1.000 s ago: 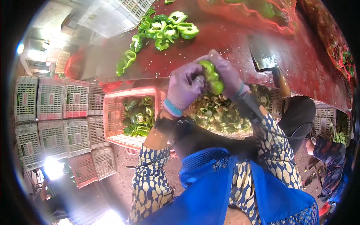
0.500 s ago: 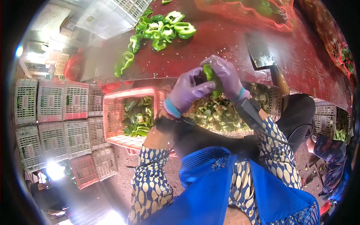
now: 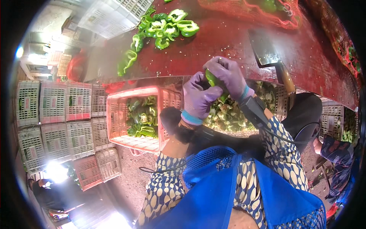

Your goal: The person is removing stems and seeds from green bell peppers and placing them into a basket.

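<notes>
A piece of green pepper [image 3: 211, 78] is between my two gloved hands, in front of the table's near edge. My right hand [image 3: 230, 77], in a purple glove, has its fingers curled around the far and right side of it. My left hand [image 3: 199, 95], gloved alike, closes on its near left side, thumb against it. Beneath them a crate holds pale pepper cores and scraps [image 3: 225, 116]. Cut green peppers [image 3: 164, 28] lie in a loose heap on the red table [image 3: 183, 59]. A cleaver [image 3: 268, 51] rests on the right, its wooden handle over the edge.
A pink crate [image 3: 162, 114] with cut peppers stands left of my knee. Stacked crates [image 3: 53, 103] line the left side. A red mesh bag [image 3: 263, 11] lies at the table's back. Another person's sleeve [image 3: 337, 152] shows at the right.
My left hand has shifted right, closer to the right hand, and its fingers have closed in on the pepper. My left forearm moved right too. The right hand has hardly moved.
</notes>
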Demonstrator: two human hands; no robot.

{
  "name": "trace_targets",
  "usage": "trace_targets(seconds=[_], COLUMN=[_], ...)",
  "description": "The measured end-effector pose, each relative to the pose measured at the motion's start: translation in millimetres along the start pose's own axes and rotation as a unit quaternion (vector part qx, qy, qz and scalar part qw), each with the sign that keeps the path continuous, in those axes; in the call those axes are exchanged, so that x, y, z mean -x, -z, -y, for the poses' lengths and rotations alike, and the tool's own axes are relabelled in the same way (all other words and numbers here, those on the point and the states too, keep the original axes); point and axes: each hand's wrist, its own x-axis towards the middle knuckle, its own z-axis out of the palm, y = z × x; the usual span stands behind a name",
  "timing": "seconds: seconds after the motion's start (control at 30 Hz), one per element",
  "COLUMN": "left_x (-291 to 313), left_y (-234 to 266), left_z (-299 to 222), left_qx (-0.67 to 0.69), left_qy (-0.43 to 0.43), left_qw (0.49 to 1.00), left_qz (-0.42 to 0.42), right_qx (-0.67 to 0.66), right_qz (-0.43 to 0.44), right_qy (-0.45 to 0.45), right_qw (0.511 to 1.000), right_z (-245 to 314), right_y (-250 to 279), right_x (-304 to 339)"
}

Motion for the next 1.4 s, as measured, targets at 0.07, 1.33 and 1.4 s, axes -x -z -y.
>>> trace_targets(seconds=[0.07,1.33,1.4], left_x=[-1,-81,-70], left_y=[4,257,287], left_z=[4,-186,-189], left_qx=[-0.074,-0.725,-0.657], left_qy=[-0.027,-0.111,-0.163], left_qw=[0.997,0.575,0.616], left_qz=[-0.017,-0.363,-0.404], right_qx=[-0.005,0.206,0.181], right_qz=[-0.019,-0.171,-0.154], right_qy=[-0.008,0.048,0.058], right_qw=[1.0,0.962,0.97], right_z=[4,-9,-10], right_y=[0,5,-3], right_x=[1,0,2])
